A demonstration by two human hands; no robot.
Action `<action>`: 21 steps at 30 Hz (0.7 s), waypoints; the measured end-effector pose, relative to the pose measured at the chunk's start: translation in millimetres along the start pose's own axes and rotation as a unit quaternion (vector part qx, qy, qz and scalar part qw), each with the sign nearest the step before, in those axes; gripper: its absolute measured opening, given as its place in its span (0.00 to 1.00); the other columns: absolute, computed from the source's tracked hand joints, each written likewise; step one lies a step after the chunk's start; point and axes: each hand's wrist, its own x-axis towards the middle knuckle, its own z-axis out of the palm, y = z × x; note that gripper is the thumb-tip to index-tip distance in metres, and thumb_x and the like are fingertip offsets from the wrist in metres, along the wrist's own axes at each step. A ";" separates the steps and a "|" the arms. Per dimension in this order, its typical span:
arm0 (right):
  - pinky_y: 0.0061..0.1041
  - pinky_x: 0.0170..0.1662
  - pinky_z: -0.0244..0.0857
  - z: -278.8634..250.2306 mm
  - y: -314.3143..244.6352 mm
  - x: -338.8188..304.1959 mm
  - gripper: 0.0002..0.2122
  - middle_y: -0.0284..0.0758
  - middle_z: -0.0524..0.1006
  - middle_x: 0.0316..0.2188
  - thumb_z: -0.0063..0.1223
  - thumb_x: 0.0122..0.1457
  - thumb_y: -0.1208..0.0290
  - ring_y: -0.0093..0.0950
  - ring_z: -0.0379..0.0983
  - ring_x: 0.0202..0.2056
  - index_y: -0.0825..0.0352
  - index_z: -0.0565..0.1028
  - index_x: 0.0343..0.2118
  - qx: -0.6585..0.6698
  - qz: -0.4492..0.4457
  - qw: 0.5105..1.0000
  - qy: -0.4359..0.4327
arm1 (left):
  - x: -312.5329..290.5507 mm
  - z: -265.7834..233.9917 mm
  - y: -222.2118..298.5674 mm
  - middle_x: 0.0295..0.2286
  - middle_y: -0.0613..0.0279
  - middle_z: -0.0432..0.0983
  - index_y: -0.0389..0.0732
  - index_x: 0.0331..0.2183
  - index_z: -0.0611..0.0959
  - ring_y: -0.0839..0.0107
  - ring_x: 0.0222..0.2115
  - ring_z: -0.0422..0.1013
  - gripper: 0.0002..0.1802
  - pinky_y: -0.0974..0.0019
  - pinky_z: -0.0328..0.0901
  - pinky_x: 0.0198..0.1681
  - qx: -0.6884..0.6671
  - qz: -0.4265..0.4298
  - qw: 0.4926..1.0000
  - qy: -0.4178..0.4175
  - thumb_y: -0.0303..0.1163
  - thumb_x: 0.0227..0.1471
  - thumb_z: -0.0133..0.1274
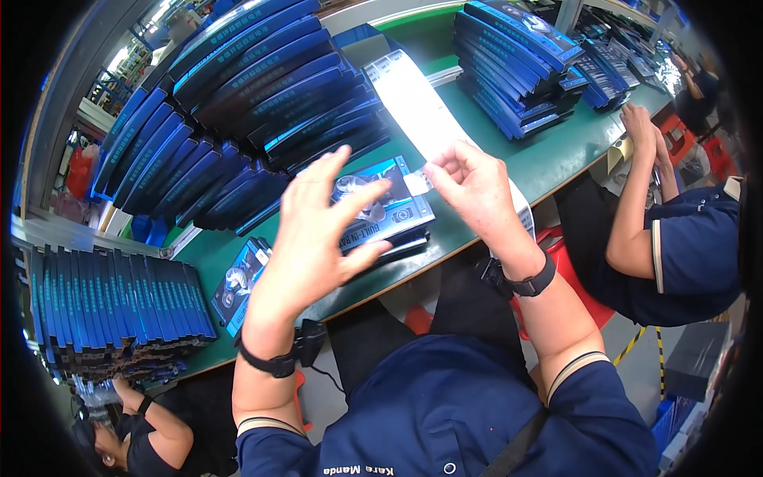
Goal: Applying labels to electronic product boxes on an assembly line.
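A flat blue-and-black printed box lies on the green bench in front of me, on top of at least one other dark box. My left hand hovers over its left part with fingers spread, holding nothing. At the box's right edge, my right hand pinches a small white label between thumb and forefinger. Whether the label touches the box, I cannot tell. Beyond that hand runs a long white label sheet, its near end passing behind my right wrist. Another blue box lies left of my left forearm.
Tall leaning stacks of blue boxes stand at the back left. Upright boxes fill the near left, and another stack stands at the back right. A co-worker sits at the right; another person is at the lower left.
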 end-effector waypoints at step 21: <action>0.20 0.48 0.69 25.2 -56.2 -54.2 0.19 0.35 0.74 0.45 0.43 0.69 0.71 0.20 0.72 0.45 0.62 0.60 0.61 0.579 0.150 0.797 -0.086 | -25.4 7.5 41.6 0.59 0.40 0.55 0.49 0.58 0.74 0.45 0.58 0.60 0.50 0.48 0.60 0.57 -0.141 0.040 0.984 0.096 0.40 0.30 0.75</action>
